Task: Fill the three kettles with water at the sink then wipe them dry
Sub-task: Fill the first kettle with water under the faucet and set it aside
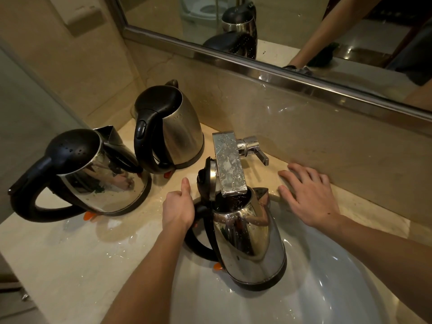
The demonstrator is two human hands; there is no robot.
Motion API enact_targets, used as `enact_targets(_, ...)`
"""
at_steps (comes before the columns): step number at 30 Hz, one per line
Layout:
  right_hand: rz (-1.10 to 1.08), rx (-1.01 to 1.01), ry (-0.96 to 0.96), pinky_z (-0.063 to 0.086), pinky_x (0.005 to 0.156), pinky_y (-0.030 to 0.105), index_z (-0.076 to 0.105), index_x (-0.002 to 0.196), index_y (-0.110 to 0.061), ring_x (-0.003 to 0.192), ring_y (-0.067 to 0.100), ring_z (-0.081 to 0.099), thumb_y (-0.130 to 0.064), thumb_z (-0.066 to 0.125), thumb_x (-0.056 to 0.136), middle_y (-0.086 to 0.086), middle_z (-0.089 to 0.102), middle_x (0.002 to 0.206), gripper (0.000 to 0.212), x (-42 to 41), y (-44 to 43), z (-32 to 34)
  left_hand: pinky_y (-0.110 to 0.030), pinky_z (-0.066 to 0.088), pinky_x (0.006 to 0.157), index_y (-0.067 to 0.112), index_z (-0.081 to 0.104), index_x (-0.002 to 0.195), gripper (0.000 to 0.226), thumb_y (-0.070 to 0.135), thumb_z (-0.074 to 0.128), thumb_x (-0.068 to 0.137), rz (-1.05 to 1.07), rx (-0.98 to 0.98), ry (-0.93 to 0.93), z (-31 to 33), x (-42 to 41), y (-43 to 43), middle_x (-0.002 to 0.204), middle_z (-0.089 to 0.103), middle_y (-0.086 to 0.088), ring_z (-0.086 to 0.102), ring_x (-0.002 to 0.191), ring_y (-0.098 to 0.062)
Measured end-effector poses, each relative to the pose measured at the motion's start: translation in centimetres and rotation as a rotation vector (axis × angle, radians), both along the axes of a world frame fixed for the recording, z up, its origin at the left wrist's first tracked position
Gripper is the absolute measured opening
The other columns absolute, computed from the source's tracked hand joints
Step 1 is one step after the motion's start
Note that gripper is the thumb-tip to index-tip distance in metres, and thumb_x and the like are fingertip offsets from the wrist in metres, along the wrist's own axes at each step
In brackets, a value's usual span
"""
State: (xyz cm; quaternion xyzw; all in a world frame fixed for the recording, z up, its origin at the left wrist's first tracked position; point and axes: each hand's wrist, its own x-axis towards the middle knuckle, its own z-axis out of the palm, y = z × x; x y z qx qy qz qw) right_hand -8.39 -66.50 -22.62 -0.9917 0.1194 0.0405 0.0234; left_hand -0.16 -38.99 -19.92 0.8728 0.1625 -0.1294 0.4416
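Note:
A steel kettle (247, 239) with its black lid flipped up is held over the white sink (327, 288), its mouth right under the flat chrome tap spout (229, 162). My left hand (178, 206) grips its black handle, thumb up. My right hand (308, 195) lies flat with spread fingers on the counter edge, just below the tap lever (253, 147). Two more steel kettles stand on the counter with lids down: one at the near left (93, 178), one behind it (173, 127) by the wall.
The beige marble counter (70, 253) is wet with puddles and drops near the kettles. A marble backsplash and a framed mirror (280, 31) rise behind the tap. A wall closes the left side.

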Motion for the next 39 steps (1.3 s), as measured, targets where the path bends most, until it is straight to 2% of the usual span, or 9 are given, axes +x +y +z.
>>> enact_targets(6, 0.003, 0.0, -0.004, 0.029, 0.102, 0.042, 0.042, 0.137, -0.038, 0.133, 0.02, 0.033, -0.061, 0.01, 0.093, -0.005, 0.037, 0.15, 0.059, -0.02, -0.02, -0.01, -0.033, 0.033, 0.061, 0.012, 0.038, 0.063, 0.057, 0.05, 0.029, 0.105, 0.0, 0.001, -0.009, 0.03, 0.04, 0.05, 0.063, 0.044, -0.007, 0.044, 0.059, -0.019)
enact_targets(13, 0.004, 0.004, -0.008, 0.03, 0.102, 0.042, 0.042, 0.137, -0.038, 0.133, 0.021, 0.033, -0.061, 0.01, 0.092, -0.004, 0.037, 0.15, 0.059, -0.05, 0.0, 0.0, -0.034, 0.037, 0.069, 0.013, 0.04, 0.064, 0.057, 0.051, 0.028, 0.104, 0.003, -0.007, 0.0, -0.25, 0.12, 0.13, 0.063, 0.046, -0.007, 0.046, 0.061, -0.02)
enact_targets(21, 0.003, 0.002, 0.0, 0.029, 0.103, 0.042, 0.04, 0.138, -0.038, 0.134, 0.02, 0.031, -0.062, 0.009, 0.092, -0.005, 0.035, 0.151, 0.06, 0.01, -0.03, 0.06, -0.035, 0.039, 0.07, 0.012, 0.04, 0.065, 0.057, 0.052, 0.028, 0.104, -0.002, -0.001, 0.009, -0.27, 0.18, 0.09, 0.064, 0.046, -0.007, 0.047, 0.062, -0.02)
enact_targets(28, 0.007, 0.004, 0.002, 0.03, 0.105, 0.042, 0.04, 0.138, -0.038, 0.135, 0.019, 0.031, -0.061, 0.01, 0.093, -0.005, 0.036, 0.151, 0.059, -0.02, -0.06, 0.02, -0.032, 0.034, 0.058, 0.012, 0.04, 0.064, 0.057, 0.051, 0.029, 0.104, -0.006, -0.006, 0.0, -0.2, 0.14, 0.13, 0.063, 0.046, -0.006, 0.045, 0.06, -0.019)
enact_targets(39, 0.005, 0.003, -0.002, 0.03, 0.102, 0.042, 0.041, 0.137, -0.038, 0.133, 0.02, 0.032, -0.061, 0.01, 0.093, -0.005, 0.038, 0.15, 0.059, -0.02, 0.0, 0.08, -0.03, 0.032, 0.055, 0.011, 0.039, 0.065, 0.056, 0.051, 0.028, 0.104, -0.008, 0.014, 0.007, -0.19, 0.13, 0.07, 0.063, 0.043, -0.006, 0.044, 0.059, -0.018)
